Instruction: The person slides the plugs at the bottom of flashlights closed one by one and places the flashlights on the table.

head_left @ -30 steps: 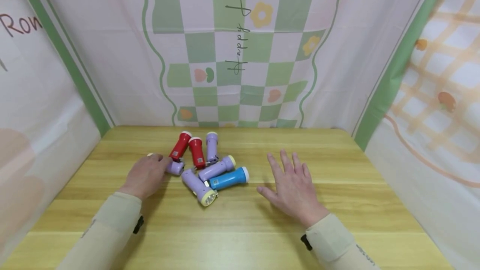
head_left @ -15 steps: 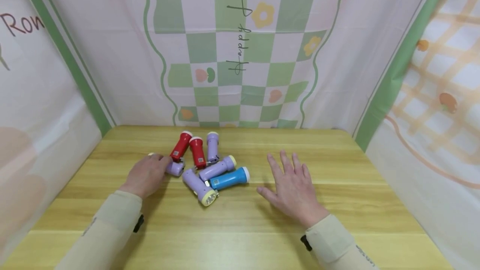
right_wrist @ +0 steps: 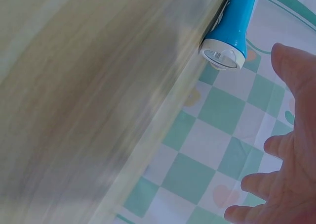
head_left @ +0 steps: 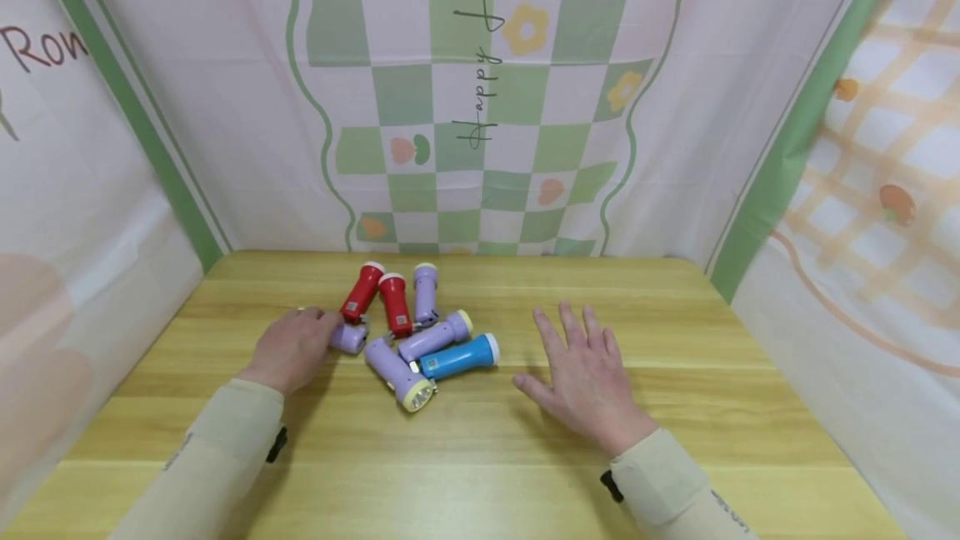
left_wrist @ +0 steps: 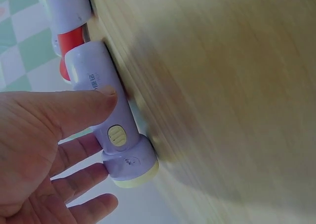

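Observation:
At the left of the group, my left hand [head_left: 294, 348] pinches a purple flashlight [head_left: 349, 337] lying on the table. The left wrist view shows its body [left_wrist: 121, 112], with a cream switch [left_wrist: 117, 135] and cream rim; the thumb lies across it and fingers reach its other side. My right hand [head_left: 588, 382] hovers over the table, fingers spread, holding nothing. Nearest to it is a blue flashlight [head_left: 457, 357] with a white head, apart from the hand. Two more purple flashlights [head_left: 435, 338] [head_left: 397, 373] lie beside the blue one.
Behind them lie two red flashlights [head_left: 363, 292] [head_left: 394, 305] and another purple flashlight [head_left: 424, 294]. All rest on a wooden table [head_left: 465, 473]. A checkered cloth [head_left: 457, 148] hangs behind its far edge, with printed cloth walls on both sides.
The camera view shifts very slightly. Both hands and all the flashlights stay essentially where they were.

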Demonstrator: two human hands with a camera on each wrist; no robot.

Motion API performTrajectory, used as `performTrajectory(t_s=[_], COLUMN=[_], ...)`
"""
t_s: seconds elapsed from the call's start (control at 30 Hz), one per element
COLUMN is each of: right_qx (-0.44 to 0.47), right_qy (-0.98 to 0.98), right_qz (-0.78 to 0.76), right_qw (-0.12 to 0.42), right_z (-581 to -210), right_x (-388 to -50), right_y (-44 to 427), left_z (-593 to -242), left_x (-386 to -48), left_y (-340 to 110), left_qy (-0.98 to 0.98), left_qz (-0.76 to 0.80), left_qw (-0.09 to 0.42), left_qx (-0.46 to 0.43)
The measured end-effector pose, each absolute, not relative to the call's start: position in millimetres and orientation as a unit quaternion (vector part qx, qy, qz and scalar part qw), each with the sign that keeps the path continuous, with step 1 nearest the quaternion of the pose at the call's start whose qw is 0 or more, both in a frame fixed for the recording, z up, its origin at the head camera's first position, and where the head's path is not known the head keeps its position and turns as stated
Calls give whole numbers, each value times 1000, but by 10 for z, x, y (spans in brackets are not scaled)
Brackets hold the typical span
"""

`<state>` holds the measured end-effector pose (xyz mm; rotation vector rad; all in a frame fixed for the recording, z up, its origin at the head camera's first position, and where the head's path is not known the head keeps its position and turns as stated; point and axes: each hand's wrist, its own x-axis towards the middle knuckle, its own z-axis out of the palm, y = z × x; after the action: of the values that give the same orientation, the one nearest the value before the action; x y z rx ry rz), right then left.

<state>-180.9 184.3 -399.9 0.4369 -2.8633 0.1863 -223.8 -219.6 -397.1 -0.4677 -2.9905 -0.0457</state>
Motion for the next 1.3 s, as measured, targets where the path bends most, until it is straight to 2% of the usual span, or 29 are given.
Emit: performTrajectory(t_s=[0.53,1.3], right_qx=[150,151], right_qy=[-980,-980], right_qz=[57,57], right_qw=[116,116], right_z=[-4008,-3998], right_x=[-1800,-1788], right_y=[1834,1835], left_z=[-3990,-4012], left_x=[-2222,-2170], left_y=[-2221,-2283], left_qy=[-989,-984], left_qz=[-2,24], left_qw=[44,70], left_qx=[-142,-163])
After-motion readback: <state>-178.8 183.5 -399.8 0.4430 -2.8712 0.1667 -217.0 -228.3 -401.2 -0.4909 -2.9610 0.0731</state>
